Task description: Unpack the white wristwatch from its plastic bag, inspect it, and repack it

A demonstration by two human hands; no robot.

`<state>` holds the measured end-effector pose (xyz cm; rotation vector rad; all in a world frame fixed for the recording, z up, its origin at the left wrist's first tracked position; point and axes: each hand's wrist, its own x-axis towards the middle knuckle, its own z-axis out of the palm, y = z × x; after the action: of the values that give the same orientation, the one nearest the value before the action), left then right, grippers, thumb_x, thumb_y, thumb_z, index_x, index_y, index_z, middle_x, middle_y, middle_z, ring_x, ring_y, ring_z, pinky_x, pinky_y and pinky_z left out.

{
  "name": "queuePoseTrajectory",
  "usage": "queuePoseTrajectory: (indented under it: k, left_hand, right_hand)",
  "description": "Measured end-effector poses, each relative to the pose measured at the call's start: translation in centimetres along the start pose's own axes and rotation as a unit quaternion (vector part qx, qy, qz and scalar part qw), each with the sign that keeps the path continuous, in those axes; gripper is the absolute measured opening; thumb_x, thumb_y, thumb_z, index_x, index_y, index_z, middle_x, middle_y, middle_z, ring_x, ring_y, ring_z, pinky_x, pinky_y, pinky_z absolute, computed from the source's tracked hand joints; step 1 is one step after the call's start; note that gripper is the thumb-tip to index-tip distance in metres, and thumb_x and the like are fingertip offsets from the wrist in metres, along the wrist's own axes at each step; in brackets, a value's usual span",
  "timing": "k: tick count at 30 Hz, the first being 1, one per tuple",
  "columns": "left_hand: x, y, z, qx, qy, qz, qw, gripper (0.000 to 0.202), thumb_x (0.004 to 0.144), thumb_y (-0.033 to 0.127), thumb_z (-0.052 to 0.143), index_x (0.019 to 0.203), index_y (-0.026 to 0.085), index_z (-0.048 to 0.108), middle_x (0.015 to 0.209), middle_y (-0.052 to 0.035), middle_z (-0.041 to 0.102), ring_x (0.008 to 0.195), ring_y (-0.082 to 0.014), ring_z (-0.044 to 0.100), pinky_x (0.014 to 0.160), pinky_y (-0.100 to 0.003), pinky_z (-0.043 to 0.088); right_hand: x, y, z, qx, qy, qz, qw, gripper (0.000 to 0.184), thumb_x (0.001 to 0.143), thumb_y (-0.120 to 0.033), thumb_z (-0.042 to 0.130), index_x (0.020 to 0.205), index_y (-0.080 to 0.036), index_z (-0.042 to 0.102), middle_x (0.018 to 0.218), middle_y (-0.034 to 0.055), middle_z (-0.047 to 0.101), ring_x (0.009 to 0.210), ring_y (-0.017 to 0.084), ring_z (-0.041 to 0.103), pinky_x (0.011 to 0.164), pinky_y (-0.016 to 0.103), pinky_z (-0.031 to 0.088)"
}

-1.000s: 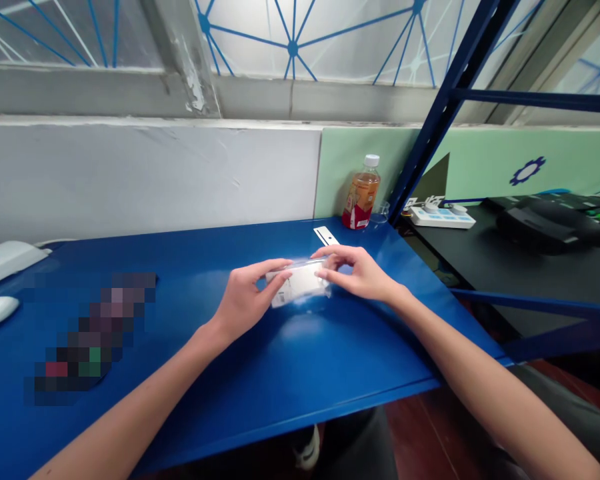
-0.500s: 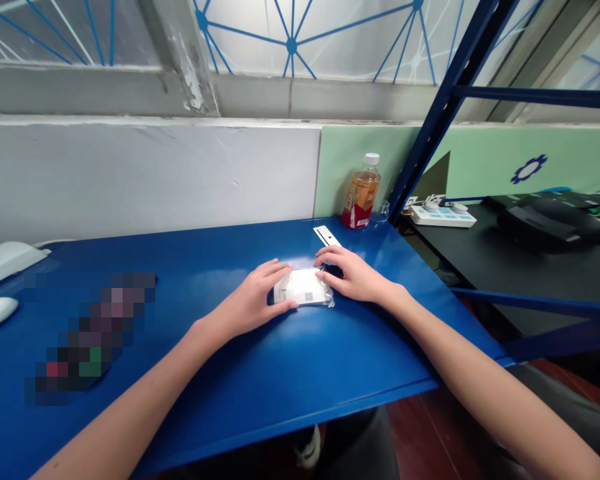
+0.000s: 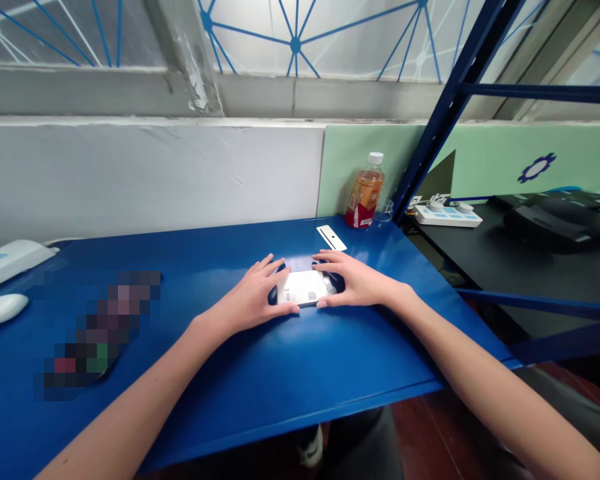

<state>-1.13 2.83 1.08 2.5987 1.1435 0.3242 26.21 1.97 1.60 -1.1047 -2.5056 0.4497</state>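
Note:
A small white packet in clear plastic point(image 3: 304, 288) lies flat on the blue table point(image 3: 280, 373). My left hand point(image 3: 253, 297) grips its left end, thumb at the near edge and fingers curled over the far edge. My right hand point(image 3: 354, 281) grips its right end the same way. A dark object shows under the packet between my fingers. A white strip point(image 3: 331, 237) lies just beyond my right hand.
An orange drink bottle point(image 3: 364, 193) stands at the table's back right, by a blue rack post point(image 3: 440, 120). A white mouse point(image 3: 3, 308) and white device point(image 3: 7, 260) lie far left. A power strip point(image 3: 447, 214) rests on the black bench to the right.
The packet was held tilted above the table; now it lies flat on the surface. Both hands came down with it and stay at its two ends.

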Motion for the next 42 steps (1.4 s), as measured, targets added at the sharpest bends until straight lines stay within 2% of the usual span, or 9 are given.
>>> queuePoseTrajectory:
  k: [5,10,14,17,22,26,32,37,42]
  left_hand:
    - [-0.1,0.5,-0.1,0.006,-0.010,-0.005,1.000,0.079,0.082,0.066,0.060,0.143,0.017,0.047,0.155,-0.0177,0.036,0.147,-0.0371,0.021,0.113,-0.056,0.030]
    - [-0.2,1.1,0.3,0.013,-0.017,0.011,1.000,0.073,0.089,0.054,0.056,0.149,0.017,0.037,0.157,-0.0177,0.030,0.148,-0.0355,0.017,0.116,-0.058,0.020]
    - [0.0,0.9,0.6,0.012,-0.015,0.015,1.000,0.067,0.090,0.054,0.055,0.145,0.019,0.041,0.155,-0.0172,0.035,0.148,-0.0354,0.018,0.116,-0.059,0.018]
    - [0.1,0.8,0.6,0.008,-0.014,0.014,1.000,0.066,0.088,0.053,0.056,0.144,0.019,0.043,0.154,-0.0170,0.037,0.147,-0.0359,0.019,0.116,-0.058,0.019]
    - [0.3,1.2,0.4,0.018,-0.032,0.001,0.999,0.067,0.089,0.052,0.055,0.142,0.013,0.043,0.154,-0.0195,0.036,0.147,-0.0369,0.019,0.117,-0.057,0.018]
    - [0.4,1.3,0.2,0.008,-0.035,0.003,0.999,0.064,0.088,0.050,0.056,0.140,0.014,0.045,0.152,-0.0185,0.039,0.147,-0.0363,0.020,0.117,-0.057,0.017]
    - [0.2,0.8,0.4,-0.007,-0.028,0.014,0.999,0.063,0.087,0.050,0.058,0.138,0.017,0.045,0.151,-0.0176,0.042,0.147,-0.0360,0.021,0.117,-0.058,0.017]
    - [0.1,0.8,0.3,-0.008,-0.024,0.012,1.000,0.064,0.083,0.044,0.061,0.137,0.014,0.046,0.148,-0.0189,0.044,0.146,-0.0368,0.024,0.117,-0.057,0.020]
    - [0.1,1.4,0.2,0.016,-0.027,0.011,0.999,0.068,0.084,0.042,0.055,0.142,0.009,0.040,0.150,-0.0211,0.041,0.146,-0.0375,0.022,0.117,-0.057,0.018]
  right_hand:
    - [0.1,-0.6,0.3,-0.007,0.028,0.003,1.000,0.063,0.081,-0.058,0.066,0.124,-0.012,0.065,0.137,0.0206,0.055,0.131,0.034,0.048,0.108,0.051,0.041]
    - [0.3,-1.1,0.9,-0.001,0.057,-0.007,0.998,0.047,0.087,-0.047,0.064,0.117,-0.012,0.067,0.128,0.0193,0.060,0.122,0.031,0.054,0.104,0.046,0.045]
    - [0.2,-1.1,0.7,0.006,0.038,-0.031,0.999,0.037,0.094,-0.036,0.054,0.118,-0.011,0.066,0.128,0.0185,0.060,0.122,0.029,0.054,0.105,0.045,0.044]
    - [0.2,-0.7,0.3,0.008,0.014,-0.031,0.999,0.036,0.098,-0.029,0.046,0.123,-0.010,0.064,0.132,0.0176,0.059,0.129,0.029,0.049,0.109,0.047,0.039]
    - [0.4,-0.4,-0.1,0.017,-0.029,-0.037,0.999,0.038,0.100,-0.025,0.037,0.128,-0.014,0.060,0.139,0.0141,0.057,0.137,0.028,0.043,0.115,0.052,0.031]
    - [0.4,-0.2,-0.2,0.046,-0.060,-0.017,0.997,0.041,0.101,-0.027,0.034,0.132,-0.015,0.058,0.144,0.0118,0.053,0.143,0.028,0.035,0.117,0.053,0.029]
    - [0.0,0.9,-0.5,0.091,-0.074,0.007,0.993,0.044,0.096,-0.016,0.040,0.137,-0.024,0.055,0.146,0.0028,0.052,0.147,0.026,0.026,0.118,0.053,0.028]
    - [-0.3,1.1,-0.8,0.046,-0.011,-0.011,0.999,0.042,0.089,-0.011,0.051,0.128,-0.023,0.063,0.141,0.0092,0.055,0.138,0.028,0.042,0.113,0.052,0.034]
    - [-0.1,1.1,-1.2,0.002,0.027,-0.013,1.000,0.026,0.083,-0.014,0.065,0.106,-0.022,0.073,0.126,0.0109,0.064,0.127,0.028,0.052,0.107,0.048,0.042]
